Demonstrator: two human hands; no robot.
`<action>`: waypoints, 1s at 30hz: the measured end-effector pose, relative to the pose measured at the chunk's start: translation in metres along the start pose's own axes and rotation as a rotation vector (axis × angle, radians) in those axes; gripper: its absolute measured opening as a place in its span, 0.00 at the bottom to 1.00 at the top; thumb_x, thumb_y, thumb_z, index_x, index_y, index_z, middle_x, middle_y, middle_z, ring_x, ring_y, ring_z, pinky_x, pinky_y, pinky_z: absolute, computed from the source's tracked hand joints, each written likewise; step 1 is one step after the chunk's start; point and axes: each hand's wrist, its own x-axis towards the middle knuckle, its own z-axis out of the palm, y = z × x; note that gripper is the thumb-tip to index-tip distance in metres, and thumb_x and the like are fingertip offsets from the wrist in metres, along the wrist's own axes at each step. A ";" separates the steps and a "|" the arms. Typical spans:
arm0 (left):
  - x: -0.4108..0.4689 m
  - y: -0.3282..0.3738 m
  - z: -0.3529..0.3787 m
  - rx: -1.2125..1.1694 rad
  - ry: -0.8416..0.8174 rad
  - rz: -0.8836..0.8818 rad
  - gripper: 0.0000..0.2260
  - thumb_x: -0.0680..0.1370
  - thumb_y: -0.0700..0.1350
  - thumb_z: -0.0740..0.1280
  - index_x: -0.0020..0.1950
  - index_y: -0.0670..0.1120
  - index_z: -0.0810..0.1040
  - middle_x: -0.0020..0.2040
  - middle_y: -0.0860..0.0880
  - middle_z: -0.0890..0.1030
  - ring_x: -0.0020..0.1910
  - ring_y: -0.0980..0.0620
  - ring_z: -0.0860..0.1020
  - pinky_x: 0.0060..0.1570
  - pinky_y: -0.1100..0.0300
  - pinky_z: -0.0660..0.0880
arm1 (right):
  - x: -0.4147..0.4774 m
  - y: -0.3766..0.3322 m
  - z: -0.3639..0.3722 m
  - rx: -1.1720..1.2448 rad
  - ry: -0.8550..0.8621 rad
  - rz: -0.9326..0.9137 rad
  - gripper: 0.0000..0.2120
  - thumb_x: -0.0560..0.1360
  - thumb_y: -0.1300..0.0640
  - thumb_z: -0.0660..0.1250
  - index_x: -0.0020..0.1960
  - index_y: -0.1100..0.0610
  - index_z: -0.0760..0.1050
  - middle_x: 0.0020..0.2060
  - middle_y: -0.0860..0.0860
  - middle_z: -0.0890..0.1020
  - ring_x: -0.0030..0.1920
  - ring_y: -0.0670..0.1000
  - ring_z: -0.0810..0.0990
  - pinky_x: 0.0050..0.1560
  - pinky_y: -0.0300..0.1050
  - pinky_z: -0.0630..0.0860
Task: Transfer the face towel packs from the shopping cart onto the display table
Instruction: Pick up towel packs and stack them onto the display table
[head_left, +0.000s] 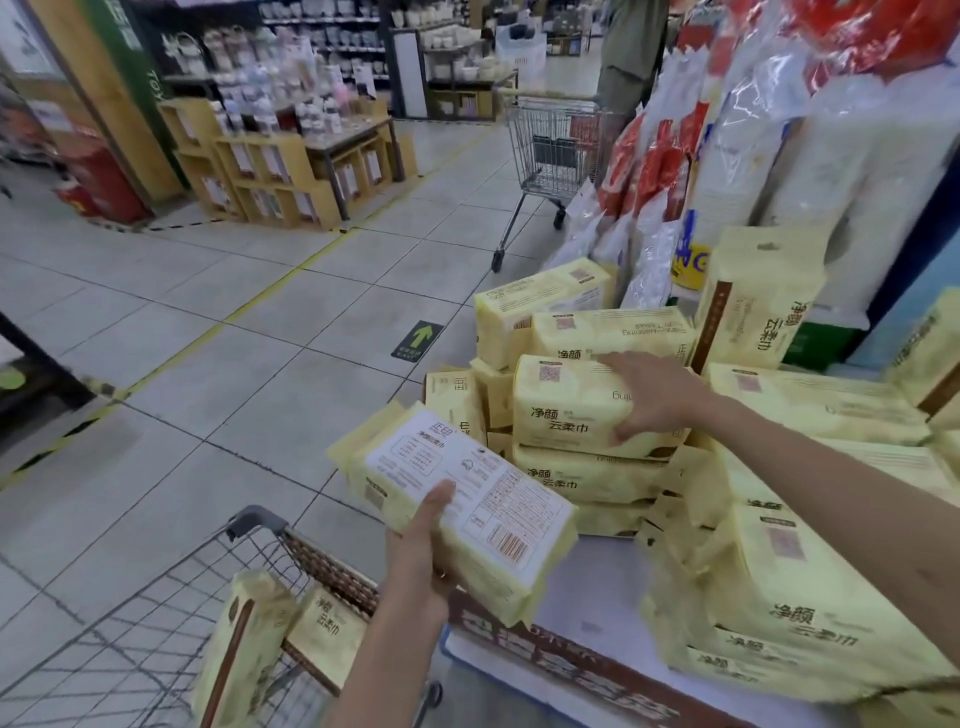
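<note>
Yellow stacked packs on table; loose packs in cart; held pack label-up.

Both forearms are bare right up to the frame's edge, slim and smooth, with nothing worn at the wrists. The left hand and the right hand are uncovered, with slender fingers and short, plain nails. A small glint on one finger of the left hand could be a ring, but it is too blurred to tell.
</note>
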 end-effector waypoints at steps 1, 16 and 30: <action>0.002 0.001 0.002 0.006 0.016 -0.021 0.32 0.61 0.48 0.74 0.64 0.48 0.74 0.55 0.43 0.83 0.55 0.42 0.80 0.57 0.41 0.75 | 0.000 -0.001 0.000 0.004 -0.003 -0.004 0.56 0.56 0.38 0.77 0.76 0.49 0.52 0.70 0.52 0.67 0.69 0.54 0.66 0.64 0.51 0.64; -0.008 0.009 0.033 -0.136 0.076 -0.189 0.34 0.58 0.47 0.79 0.63 0.48 0.74 0.53 0.42 0.83 0.52 0.41 0.81 0.44 0.46 0.80 | -0.130 -0.111 0.036 1.104 0.267 0.130 0.47 0.56 0.26 0.68 0.71 0.33 0.53 0.71 0.40 0.62 0.69 0.43 0.63 0.67 0.49 0.66; -0.017 -0.026 -0.024 0.022 0.151 0.025 0.43 0.61 0.52 0.75 0.71 0.60 0.57 0.60 0.43 0.76 0.56 0.40 0.78 0.51 0.42 0.78 | -0.155 -0.131 0.102 1.929 0.377 0.353 0.41 0.59 0.61 0.73 0.70 0.45 0.67 0.59 0.56 0.80 0.54 0.56 0.81 0.43 0.50 0.81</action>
